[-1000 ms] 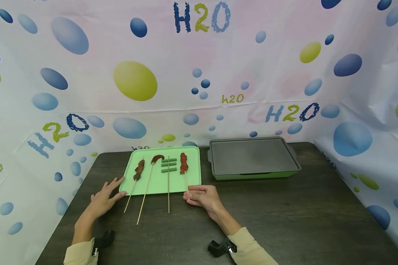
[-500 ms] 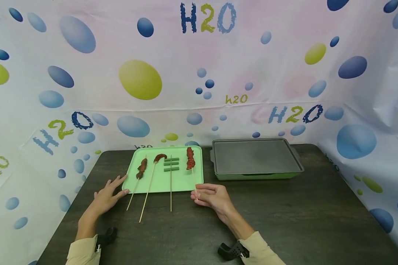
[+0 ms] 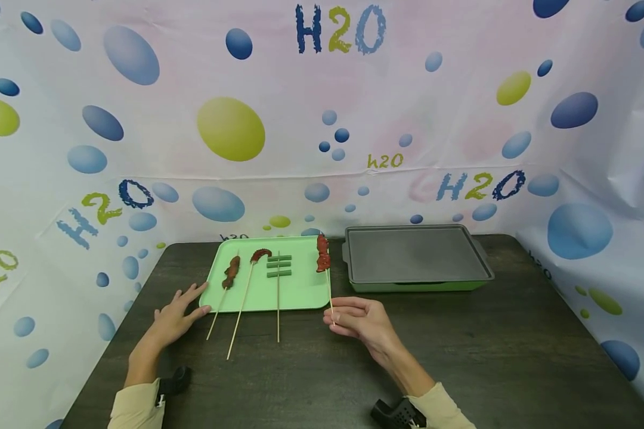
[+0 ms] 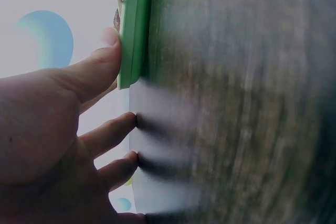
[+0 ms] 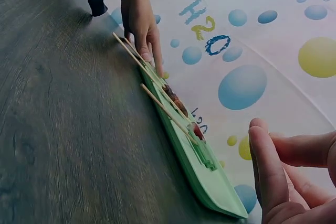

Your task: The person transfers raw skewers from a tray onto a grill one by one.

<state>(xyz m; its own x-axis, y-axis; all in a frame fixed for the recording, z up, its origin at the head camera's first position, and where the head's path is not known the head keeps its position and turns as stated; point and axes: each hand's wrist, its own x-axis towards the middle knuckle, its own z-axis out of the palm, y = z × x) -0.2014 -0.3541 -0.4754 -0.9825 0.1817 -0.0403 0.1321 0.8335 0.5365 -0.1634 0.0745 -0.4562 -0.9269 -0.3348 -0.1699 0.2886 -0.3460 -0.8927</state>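
Note:
My right hand (image 3: 362,322) pinches the bare lower stick of a skewer (image 3: 323,253) with red meat pieces at its upper end. The skewer points away from me, its meat over the right edge of the light green tray (image 3: 307,292). In the right wrist view, thumb and fingertips (image 5: 258,125) meet, and the stick is hidden. At the tray's left front corner my left hand (image 3: 173,319) spreads its fingers, thumb on the rim (image 4: 128,72) and other fingertips on the table. On the tray lie a brown meat skewer (image 3: 231,273), a curled dark red skewer (image 3: 257,256) and a green-piece skewer (image 3: 279,266).
Right of the tray stands a grey flat grill plate (image 3: 410,253) on a green base (image 3: 434,286). Lower stick ends overhang the tray's front edge. The dark wooden table (image 3: 279,387) meets a patterned white backdrop (image 3: 279,77) behind.
The right hand has moved right with the red meat skewer, from over the tray to its right edge. The left hand stays at the tray corner; the view has shifted slightly.

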